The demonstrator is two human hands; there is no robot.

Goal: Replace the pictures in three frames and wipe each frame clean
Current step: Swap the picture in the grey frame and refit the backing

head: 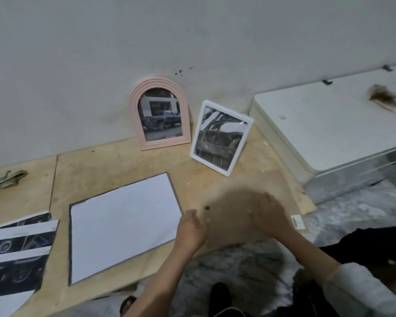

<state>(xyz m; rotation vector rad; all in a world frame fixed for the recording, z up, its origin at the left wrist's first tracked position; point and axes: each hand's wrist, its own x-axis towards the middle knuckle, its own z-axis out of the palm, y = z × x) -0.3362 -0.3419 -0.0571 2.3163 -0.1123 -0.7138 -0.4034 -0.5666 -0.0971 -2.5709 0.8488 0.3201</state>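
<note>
Hands: both hover low over a tan backing board; motion blur makes contact hard to judge.
Left hand: fingers loosely bent and slightly apart, holding nothing, at the right edge of the white sheet.
Right hand: fingers straight and close together, palm down over the board; I cannot tell whether it touches.
Cut off: both forearms leave the bottom edge; a pale sleeve covers the right one.
Printed pictures: a stack of black-and-white car interior prints at the near left, clipped by the frame edge, one with a rounded top.
Large frame: lies flat on the wooden floor panel, filled by a white sheet with only a thin dark rim showing.
Small label: just right of the backing board; its print is unreadable.
Green cloth: crumpled at the far left, partly cut off.
White frame: stands tilted, holding a dark picture blurred by glare.
Pink arched frame: leans on the wall, holding a photo of a dark truck.
White box: at the right, with a blurred brown tuft on top.
</note>
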